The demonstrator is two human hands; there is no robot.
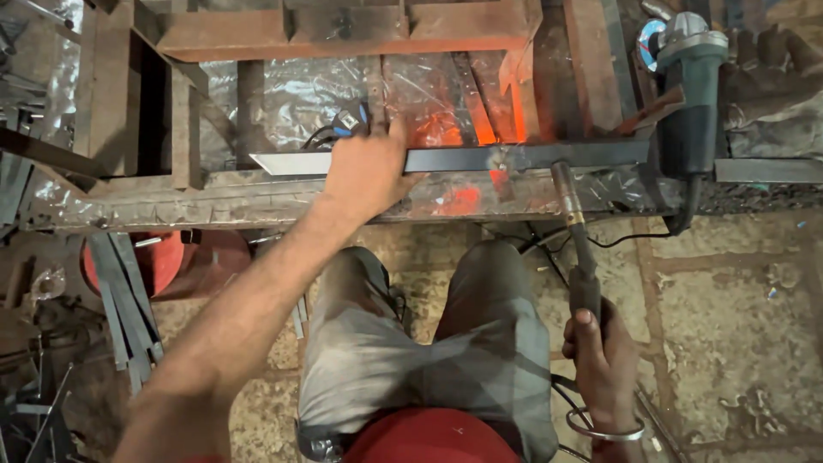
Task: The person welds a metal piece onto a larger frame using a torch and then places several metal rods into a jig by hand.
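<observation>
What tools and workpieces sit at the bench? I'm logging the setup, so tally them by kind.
Angle grinder: 1
Chipping hammer, in the right hand: 1
Flat steel bar, under the left hand: 1
Total: 3

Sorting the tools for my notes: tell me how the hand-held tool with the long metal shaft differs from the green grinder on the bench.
The long-shafted tool is slim, gripped in the right hand, its tip reaching up to the flat steel bar. The green grinder is thick-bodied, rests unheld at the bar's right end, and carries a disc guard at its head. The left hand presses on the bar, touching neither tool. Both tools are corded.
</observation>
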